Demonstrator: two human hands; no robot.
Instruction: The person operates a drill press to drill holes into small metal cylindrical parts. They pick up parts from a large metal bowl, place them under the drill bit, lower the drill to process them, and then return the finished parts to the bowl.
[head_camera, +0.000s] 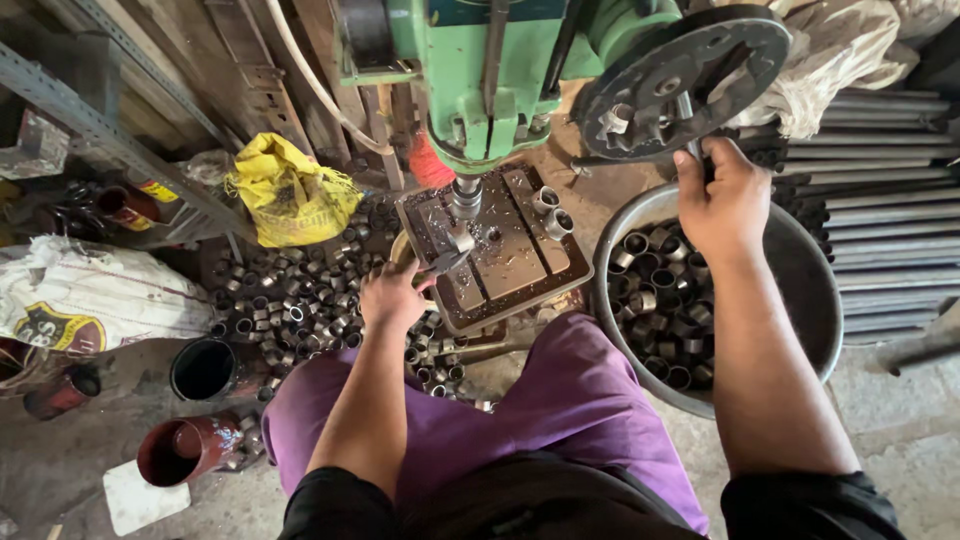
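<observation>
I'm seeing the dusty concrete floor (900, 430) carrying a heap of short metal rings (300, 300), a steel basin (800, 270) and a yellow bag (290, 195).

One green drill press (490, 80) stands over one slotted work table (520, 265), which carries three short metal rings (548, 200), one of them under the spindle. One round metal basin (810, 290) and one floor heap (300, 300) each hold rings too numerous to count. Two hands are present: left hand (392, 297), right hand (722, 200); also one yellow bag (290, 195).
</observation>
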